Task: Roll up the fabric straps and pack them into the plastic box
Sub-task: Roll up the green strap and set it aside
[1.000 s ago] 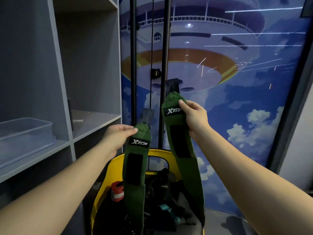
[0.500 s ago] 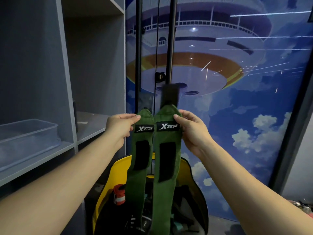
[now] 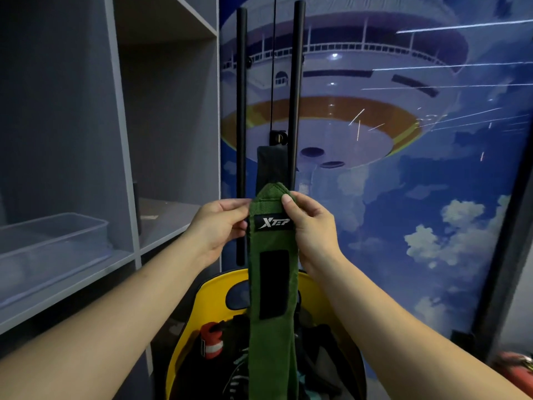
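The green fabric straps (image 3: pixel 273 298) hang upright in front of the person, laid one over the other so that only the front one shows (it carries a white XTEP label (image 3: pixel 273 223) and a black fastening patch (image 3: pixel 274 283)); a black tab (image 3: pixel 271 168) stands above their pointed top; the left hand (image 3: pixel 219 226) pinches the top left edge with curled fingers, and the right hand (image 3: pixel 311 230) pinches the top right edge, thumb on the front; the lower ends drop into a yellow bin (image 3: pixel 202 321) of dark gear; the clear plastic box (image 3: pixel 54 243) sits on a grey shelf (image 3: pixel 86 278) well apart to the left; two black poles (image 3: pixel 296 96) stand before a blue mural (image 3: pixel 403 140).
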`<state>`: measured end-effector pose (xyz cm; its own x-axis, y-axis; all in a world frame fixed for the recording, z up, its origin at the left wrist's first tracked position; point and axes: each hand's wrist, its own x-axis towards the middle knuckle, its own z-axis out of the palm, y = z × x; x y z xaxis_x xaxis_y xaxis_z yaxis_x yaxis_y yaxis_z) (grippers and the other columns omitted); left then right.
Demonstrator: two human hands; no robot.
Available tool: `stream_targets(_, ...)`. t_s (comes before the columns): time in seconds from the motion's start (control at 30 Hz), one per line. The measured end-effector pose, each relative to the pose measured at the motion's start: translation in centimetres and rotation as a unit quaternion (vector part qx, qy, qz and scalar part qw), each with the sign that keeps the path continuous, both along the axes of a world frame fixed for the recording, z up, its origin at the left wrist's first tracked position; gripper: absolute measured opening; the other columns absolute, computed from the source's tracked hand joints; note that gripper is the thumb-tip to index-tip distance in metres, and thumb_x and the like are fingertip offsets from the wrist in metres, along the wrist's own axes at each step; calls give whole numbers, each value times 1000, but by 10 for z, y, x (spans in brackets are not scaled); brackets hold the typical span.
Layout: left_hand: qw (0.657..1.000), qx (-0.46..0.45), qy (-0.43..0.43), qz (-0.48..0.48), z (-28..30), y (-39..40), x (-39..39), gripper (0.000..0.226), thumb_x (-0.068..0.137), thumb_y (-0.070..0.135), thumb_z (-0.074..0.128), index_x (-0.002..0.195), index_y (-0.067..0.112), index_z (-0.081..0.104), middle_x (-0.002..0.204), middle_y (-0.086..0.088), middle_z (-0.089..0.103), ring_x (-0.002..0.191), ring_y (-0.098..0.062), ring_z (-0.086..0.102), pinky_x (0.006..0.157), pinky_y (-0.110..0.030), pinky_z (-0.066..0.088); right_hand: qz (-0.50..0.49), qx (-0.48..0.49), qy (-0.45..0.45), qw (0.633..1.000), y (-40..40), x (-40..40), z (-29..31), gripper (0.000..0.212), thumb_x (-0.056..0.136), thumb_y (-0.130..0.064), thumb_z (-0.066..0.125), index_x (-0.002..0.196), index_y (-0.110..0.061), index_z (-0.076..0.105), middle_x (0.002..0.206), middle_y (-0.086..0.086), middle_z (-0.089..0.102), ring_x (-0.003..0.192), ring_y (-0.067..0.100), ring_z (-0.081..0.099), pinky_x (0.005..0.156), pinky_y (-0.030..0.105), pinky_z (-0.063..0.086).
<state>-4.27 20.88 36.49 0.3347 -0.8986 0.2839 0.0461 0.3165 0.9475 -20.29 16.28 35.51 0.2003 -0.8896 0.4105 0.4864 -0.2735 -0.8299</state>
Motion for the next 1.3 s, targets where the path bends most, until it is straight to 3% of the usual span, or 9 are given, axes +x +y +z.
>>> stream_targets(0.1,1000,-10,18,-11,-2,0,-2,19,100,4,56,101,13,72,65,6,68,52,-2,56,51,-16,51,-15,-1,6,1000,0,2,-2,10,93,-15,71,103,-15,74,99,11,77,94,31,74,85,48,61)
stream_targets(0.47,998,-7,46,-42,-7,-3,-6,20,100,7,55,109,9,73,74,2,69,60,-6,54,56,-19,51,-80,19,22,996,-3,1,-4,13,89,-11,75,102,-13,74,98,10,77,96,29,74,89,51,59)
stream_targets(0.63,1000,6,-11,-5,-5,2,-8,31,84,42,74,100,15,78,84,4,73,68,-6,56,63,-22,41,-118,-20,43,992,-4,1,-5,15,86,-16,80,98,-22,73,96,6,77,95,27,74,89,53,58)
stream_targets(0.73,998,-28,-35,46,-7,1,-9,19,82,23,79,100,18,78,86,8,78,72,2,67,61,-12,47,-130,-33,47,990,-5,1,-8,24,83,-23,82,96,-34,64,96,7,76,92,31,73,83,58,58)
stream_targets(0.9,997,-48,-22,47,-4,0,-15,13,87,11,76,97,18,76,88,1,79,85,-11,73,72,-22,56,-271,-156,117,943,-6,1,-10,18,85,-29,80,81,-30,63,88,-6,68,83,21,65,79,42,55)
stream_targets(0.97,996,-62,-11,60,-3,0,-21,13,86,12,78,97,18,76,89,0,79,84,-14,74,71,-24,57,-305,-201,146,919,-5,1,-10,9,90,-30,75,86,-25,69,97,-7,64,89,14,63,81,32,51)
stream_targets(1.07,994,-86,-32,66,0,0,-25,16,85,15,79,101,19,77,95,-1,79,95,-17,74,85,-32,59,-292,-231,207,905,0,3,-11,25,97,-40,64,105,-22,77,115,-10,58,111,7,56,95,27,45)
stream_targets(1.17,993,-87,-71,46,1,0,-25,19,97,14,66,112,18,75,105,0,78,103,-15,73,96,-34,55,-191,-210,209,936,4,6,-9,33,97,-47,61,118,-26,74,111,-9,65,103,3,60,90,26,49)
stream_targets(1.3,989,-86,-116,19,-3,0,-23,27,104,15,52,118,14,74,111,1,77,110,-13,69,95,-26,54,-161,-157,205,953,-5,7,-9,30,92,-41,67,118,-27,74,99,-5,75,93,14,71,85,44,60)
